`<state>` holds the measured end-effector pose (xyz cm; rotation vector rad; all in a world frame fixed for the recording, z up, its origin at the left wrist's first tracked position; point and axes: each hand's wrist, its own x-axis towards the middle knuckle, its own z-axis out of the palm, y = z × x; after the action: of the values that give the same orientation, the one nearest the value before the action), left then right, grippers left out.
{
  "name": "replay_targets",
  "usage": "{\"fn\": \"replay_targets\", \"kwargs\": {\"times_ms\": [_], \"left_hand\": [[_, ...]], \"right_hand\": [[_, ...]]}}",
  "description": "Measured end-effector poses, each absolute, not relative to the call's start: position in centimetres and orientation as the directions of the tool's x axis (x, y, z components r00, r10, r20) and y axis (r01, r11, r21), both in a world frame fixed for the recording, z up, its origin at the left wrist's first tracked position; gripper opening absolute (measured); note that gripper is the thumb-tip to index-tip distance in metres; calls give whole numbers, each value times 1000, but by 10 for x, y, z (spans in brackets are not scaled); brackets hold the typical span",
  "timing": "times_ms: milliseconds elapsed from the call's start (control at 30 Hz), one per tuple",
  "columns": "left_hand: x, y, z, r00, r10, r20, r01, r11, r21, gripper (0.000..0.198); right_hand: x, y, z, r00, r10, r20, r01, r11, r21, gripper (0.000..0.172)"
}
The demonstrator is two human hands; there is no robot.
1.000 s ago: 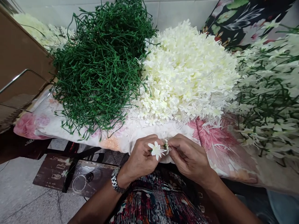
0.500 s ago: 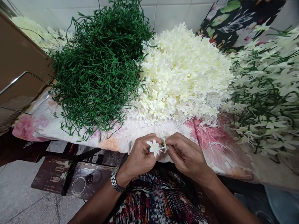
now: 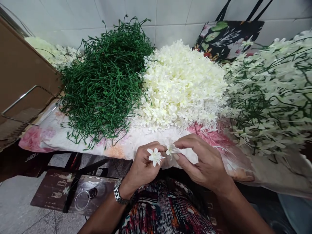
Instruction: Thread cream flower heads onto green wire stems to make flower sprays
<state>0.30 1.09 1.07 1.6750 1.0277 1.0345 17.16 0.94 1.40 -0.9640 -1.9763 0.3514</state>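
My left hand (image 3: 147,164) is closed at the front edge of the cloth, holding an artificial flower stem that is mostly hidden in the fist. One white flower (image 3: 155,157) with thin stamens shows against its fingers. A second white flower (image 3: 171,151) sticks out to the right of the left fingertips, its stamens toward my right hand (image 3: 200,159). The right thumb and forefinger are parted around this second flower, and the thumb tip is at its stamens. Behind the hands lie a heap of loose white flower heads (image 3: 180,87) and a tangle of green plastic stems (image 3: 104,81).
Finished-looking white flower sprays (image 3: 270,97) are piled at the right. A cardboard box (image 3: 26,74) with a wire handle (image 3: 21,97) stands at the left. A floral bag (image 3: 226,40) leans on the tiled wall. Below, a clear ring (image 3: 82,200) lies on a brown board (image 3: 56,188).
My right thumb and forefinger have gone from a pinch to parted, and the second flower shows more fully. My left hand keeps its hold. The camera view has shifted.
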Motion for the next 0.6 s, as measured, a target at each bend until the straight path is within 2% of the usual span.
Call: {"fn": "replay_targets", "kwargs": {"times_ms": [100,300,467,600], "left_hand": [[4,10,10,329,919,219,205,-296,933,17],[6,10,5,330,908,259,250,-349,903,17],[7,13,2,346,906,242,333,-360,871,20],[6,15,7,401,878,259,365,-413,834,16]], "right_hand": [[170,9,14,-347,744,571,468,665,-582,10],[170,9,4,-341,754,562,445,656,-610,14],[168,9,-5,-319,775,545,444,630,-637,14],[175,13,7,-324,779,536,465,625,-627,13]]}}
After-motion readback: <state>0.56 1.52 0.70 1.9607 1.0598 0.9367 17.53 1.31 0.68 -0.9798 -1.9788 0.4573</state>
